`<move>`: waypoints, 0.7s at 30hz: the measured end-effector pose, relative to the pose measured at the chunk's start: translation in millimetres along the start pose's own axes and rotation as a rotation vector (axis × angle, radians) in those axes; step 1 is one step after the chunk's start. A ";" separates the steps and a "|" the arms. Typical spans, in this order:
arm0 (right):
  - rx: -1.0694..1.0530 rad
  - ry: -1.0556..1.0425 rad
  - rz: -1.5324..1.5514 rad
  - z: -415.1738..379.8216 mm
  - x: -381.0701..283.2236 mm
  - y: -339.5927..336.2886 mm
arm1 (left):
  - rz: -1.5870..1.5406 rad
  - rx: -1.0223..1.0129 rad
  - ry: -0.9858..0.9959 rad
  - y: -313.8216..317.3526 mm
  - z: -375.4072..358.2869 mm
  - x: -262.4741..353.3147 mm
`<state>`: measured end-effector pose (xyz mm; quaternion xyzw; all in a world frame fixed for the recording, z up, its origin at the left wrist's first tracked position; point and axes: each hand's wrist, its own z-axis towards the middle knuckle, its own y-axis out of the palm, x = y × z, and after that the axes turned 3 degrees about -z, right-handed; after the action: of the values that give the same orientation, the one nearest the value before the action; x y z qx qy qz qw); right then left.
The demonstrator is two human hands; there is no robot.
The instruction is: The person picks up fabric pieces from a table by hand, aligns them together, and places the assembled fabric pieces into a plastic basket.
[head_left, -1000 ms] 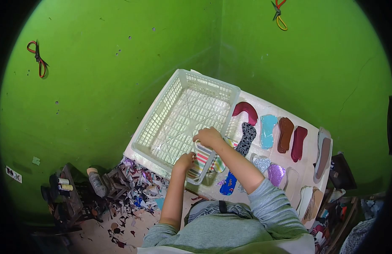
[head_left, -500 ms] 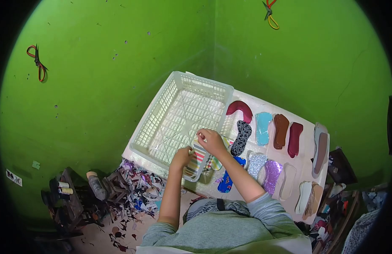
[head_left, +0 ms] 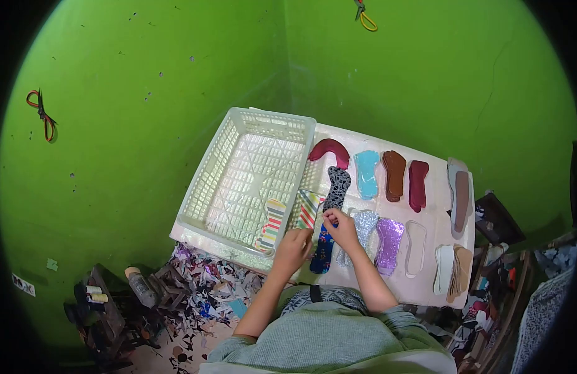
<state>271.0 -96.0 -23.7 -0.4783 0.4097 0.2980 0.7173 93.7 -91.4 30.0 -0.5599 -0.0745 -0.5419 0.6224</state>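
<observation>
Basket: a pale lattice basket (head_left: 245, 181) stands on the left part of the table (head_left: 435, 181), its floor mostly bare.
In the basket: a striped cutout (head_left: 273, 223) lies in the near right corner, alongside the side wall; flat or leaning, I cannot tell.
Beside the basket: a multicoloured striped cutout (head_left: 309, 207) lies on the table between the basket and the black patterned cutouts (head_left: 338, 186).
Left hand: the left hand (head_left: 293, 249) is just outside the basket's right wall, near the multicoloured striped cutout, fingers curled; whether it grasps anything, I cannot tell.
Right hand: the right hand (head_left: 343, 230) is bent over the upper end of the blue cutouts (head_left: 322, 255), fingertips drawn together; grasping or released, I cannot tell.
Right of the hands: silver glitter cutouts (head_left: 367, 223), then purple ones (head_left: 389, 243).
</observation>
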 end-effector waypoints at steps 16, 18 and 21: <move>-0.129 0.028 -0.112 -29.4 16.2 -10.3 | 0.266 -0.183 -0.179 75.7 -20.6 -69.6; -0.139 0.026 -0.103 -28.5 16.8 -8.7 | 0.252 -0.200 -0.191 75.2 -18.7 -74.7; -0.141 0.020 -0.105 -28.4 16.3 -7.3 | 0.208 -0.223 -0.161 74.5 -15.5 -84.0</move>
<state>276.3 -124.5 -40.6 -0.5516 0.3690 0.2832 0.6924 108.5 -69.8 -80.3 -0.6717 -0.0052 -0.4328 0.6012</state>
